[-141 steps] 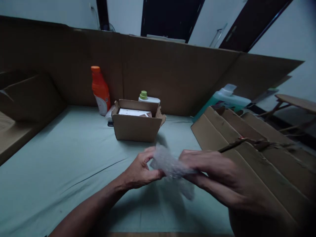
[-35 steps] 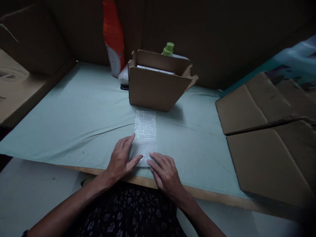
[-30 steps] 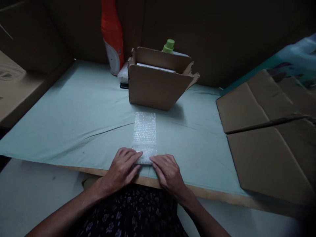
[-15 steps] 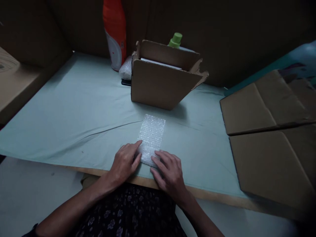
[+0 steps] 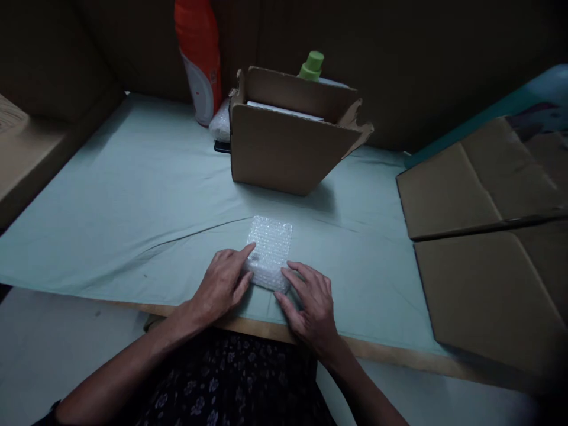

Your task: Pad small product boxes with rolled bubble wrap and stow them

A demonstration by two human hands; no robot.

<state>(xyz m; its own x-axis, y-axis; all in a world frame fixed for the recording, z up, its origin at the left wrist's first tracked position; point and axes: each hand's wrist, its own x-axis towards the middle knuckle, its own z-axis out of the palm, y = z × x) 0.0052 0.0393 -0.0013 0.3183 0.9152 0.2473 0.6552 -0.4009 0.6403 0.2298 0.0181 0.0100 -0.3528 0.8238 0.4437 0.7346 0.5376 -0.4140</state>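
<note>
A piece of bubble wrap [image 5: 270,239] lies on the cloth-covered table, its near part folded over into a thicker band. My left hand [image 5: 225,281] grips the fold's left side, with the index finger on top and the thumb at the near corner. On the opposite side, my right hand [image 5: 310,299] holds the right end of the fold between curled fingers and thumb. Whether anything lies inside the fold cannot be made out.
Beyond the wrap stands an open cardboard box [image 5: 284,151] with something white inside. Behind it are a red bottle [image 5: 199,59], a green cap [image 5: 312,65], a bubble-wrapped item [image 5: 220,123] and a dark flat object [image 5: 222,147]. Larger cardboard boxes [image 5: 483,284] occupy the right side.
The near end of the bubble wrap has been folded farther away from me, so the piece looks shorter. My right hand has shifted slightly right and forward along with the fold.
</note>
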